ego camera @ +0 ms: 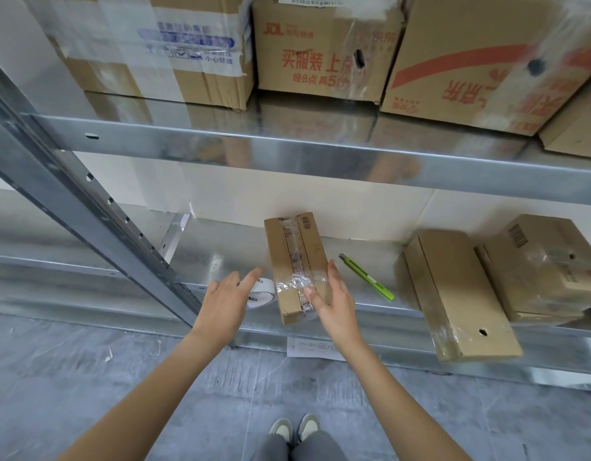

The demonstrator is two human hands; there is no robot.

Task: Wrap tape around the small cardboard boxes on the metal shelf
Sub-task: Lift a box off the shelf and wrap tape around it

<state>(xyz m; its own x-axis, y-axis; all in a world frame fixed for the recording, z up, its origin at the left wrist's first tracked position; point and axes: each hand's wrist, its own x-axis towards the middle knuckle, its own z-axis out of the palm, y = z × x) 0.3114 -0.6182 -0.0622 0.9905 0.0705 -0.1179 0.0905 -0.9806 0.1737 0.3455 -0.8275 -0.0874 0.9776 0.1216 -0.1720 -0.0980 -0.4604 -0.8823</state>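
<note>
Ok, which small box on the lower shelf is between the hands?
The narrow small box with crinkled clear tape; the other two small boxes sit far right.

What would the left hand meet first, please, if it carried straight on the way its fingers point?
Probably the small box: the left hand points up-right, over the tape roll, toward the box's left side, though depth is uncertain.

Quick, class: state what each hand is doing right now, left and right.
Left hand: open, fingers straight, over the tape roll, gripping nothing.
Right hand: open, fingers straight against the small cardboard box, no grip on it.
</note>
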